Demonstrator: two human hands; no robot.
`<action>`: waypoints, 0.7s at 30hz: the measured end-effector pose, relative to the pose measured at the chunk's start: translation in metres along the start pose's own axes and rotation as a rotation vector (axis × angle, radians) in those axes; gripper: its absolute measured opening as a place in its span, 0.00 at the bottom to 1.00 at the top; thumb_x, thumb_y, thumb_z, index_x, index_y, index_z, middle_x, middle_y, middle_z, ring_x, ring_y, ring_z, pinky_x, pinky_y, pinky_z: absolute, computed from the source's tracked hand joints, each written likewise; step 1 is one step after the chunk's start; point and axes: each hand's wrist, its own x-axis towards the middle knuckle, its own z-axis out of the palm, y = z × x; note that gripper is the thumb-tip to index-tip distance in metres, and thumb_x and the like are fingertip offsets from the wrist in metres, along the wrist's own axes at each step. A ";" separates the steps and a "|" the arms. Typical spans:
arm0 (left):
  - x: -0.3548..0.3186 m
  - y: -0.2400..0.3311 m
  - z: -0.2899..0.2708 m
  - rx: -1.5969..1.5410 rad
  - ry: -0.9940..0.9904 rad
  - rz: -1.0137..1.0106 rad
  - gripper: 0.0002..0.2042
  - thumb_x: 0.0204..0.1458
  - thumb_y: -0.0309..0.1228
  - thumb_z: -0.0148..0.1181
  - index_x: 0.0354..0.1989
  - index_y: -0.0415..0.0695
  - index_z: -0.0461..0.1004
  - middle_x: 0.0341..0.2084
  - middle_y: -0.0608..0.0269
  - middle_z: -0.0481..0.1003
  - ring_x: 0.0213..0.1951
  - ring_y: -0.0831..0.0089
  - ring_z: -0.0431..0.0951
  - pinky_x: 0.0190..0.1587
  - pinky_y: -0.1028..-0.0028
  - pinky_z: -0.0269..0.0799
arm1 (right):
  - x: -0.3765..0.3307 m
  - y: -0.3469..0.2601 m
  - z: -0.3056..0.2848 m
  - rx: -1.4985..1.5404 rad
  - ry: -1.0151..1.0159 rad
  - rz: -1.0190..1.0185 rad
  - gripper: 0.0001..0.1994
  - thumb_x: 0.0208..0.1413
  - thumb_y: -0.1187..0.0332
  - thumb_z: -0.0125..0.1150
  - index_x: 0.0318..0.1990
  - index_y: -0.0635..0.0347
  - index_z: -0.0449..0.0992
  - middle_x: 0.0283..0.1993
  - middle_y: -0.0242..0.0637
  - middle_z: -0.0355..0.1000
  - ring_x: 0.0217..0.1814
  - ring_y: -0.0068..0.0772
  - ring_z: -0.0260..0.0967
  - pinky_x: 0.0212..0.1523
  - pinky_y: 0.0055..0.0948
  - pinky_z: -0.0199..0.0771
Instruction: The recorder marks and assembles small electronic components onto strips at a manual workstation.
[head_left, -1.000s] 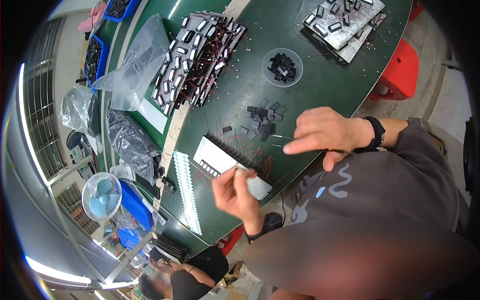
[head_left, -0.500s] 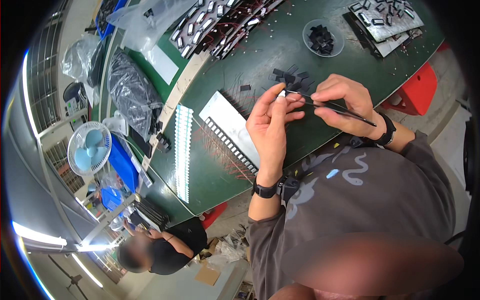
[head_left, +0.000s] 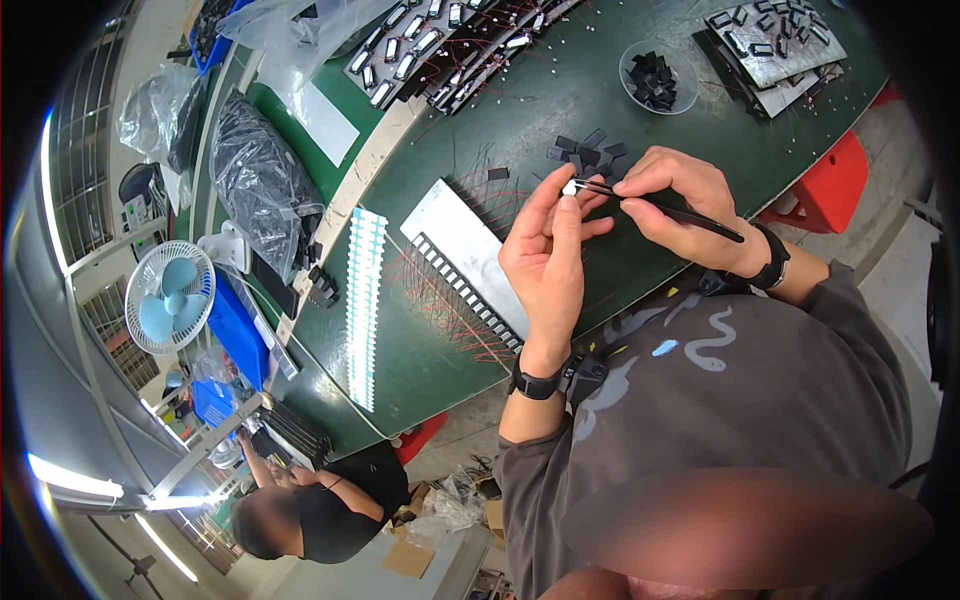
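Note:
My left hand (head_left: 548, 255) pinches a tiny white piece (head_left: 571, 187) between thumb and fingertip; its exact kind is too small to make out. In my right hand (head_left: 685, 205) is a pair of dark tweezers (head_left: 690, 212), whose tips reach to the white piece. Just beyond the hands lies a loose heap of flat black pieces (head_left: 590, 155). Left of my left hand, a white plate (head_left: 465, 240) lies on the green table, with a row of small black-and-white parts (head_left: 465, 290) along its edge and thin red wires fanning out.
A clear bowl of black pieces (head_left: 655, 82) stands farther back, near stacked plates of parts (head_left: 775, 50). A tray of wired parts (head_left: 410, 45) lies at the far left, a white toothed strip (head_left: 365, 310) nearer. A red stool (head_left: 825, 190) stands at right. Another person (head_left: 320, 510) works at lower left.
The tweezer tips have come up to the white piece, and the tweezers appear closer together. Both hands have shifted only slightly.

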 end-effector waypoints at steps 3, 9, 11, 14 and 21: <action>-0.001 0.000 -0.002 0.003 -0.002 0.008 0.16 0.65 0.25 0.50 0.58 0.32 0.69 0.45 0.49 0.78 0.45 0.69 0.81 0.42 0.74 0.82 | 0.000 0.000 0.000 0.007 0.000 -0.001 0.09 0.51 0.81 0.63 0.40 0.62 0.75 0.34 0.38 0.75 0.34 0.33 0.73 0.36 0.29 0.72; 0.000 -0.002 -0.001 0.034 0.010 0.036 0.16 0.65 0.25 0.50 0.58 0.32 0.69 0.45 0.50 0.79 0.45 0.70 0.81 0.42 0.74 0.82 | -0.002 0.001 0.000 0.002 -0.001 -0.017 0.09 0.52 0.81 0.62 0.40 0.62 0.75 0.34 0.38 0.75 0.34 0.33 0.73 0.36 0.29 0.71; -0.001 -0.004 -0.001 0.083 0.010 0.059 0.16 0.65 0.25 0.50 0.58 0.32 0.69 0.45 0.50 0.79 0.45 0.70 0.81 0.42 0.75 0.81 | -0.001 0.000 0.000 0.000 0.000 -0.017 0.09 0.52 0.81 0.62 0.40 0.62 0.75 0.34 0.38 0.75 0.34 0.33 0.72 0.36 0.29 0.71; -0.001 -0.004 0.002 0.104 0.003 0.067 0.16 0.65 0.25 0.50 0.58 0.32 0.69 0.45 0.50 0.79 0.45 0.71 0.81 0.42 0.75 0.81 | 0.000 0.000 -0.001 -0.004 0.000 -0.019 0.09 0.52 0.81 0.62 0.41 0.62 0.75 0.34 0.37 0.75 0.34 0.33 0.72 0.35 0.30 0.71; -0.002 -0.004 0.001 0.097 -0.012 0.055 0.15 0.64 0.24 0.50 0.58 0.32 0.69 0.45 0.49 0.79 0.45 0.71 0.81 0.43 0.76 0.81 | -0.004 0.004 -0.001 -0.054 -0.015 -0.189 0.11 0.50 0.83 0.62 0.40 0.61 0.75 0.34 0.37 0.75 0.34 0.35 0.73 0.35 0.31 0.72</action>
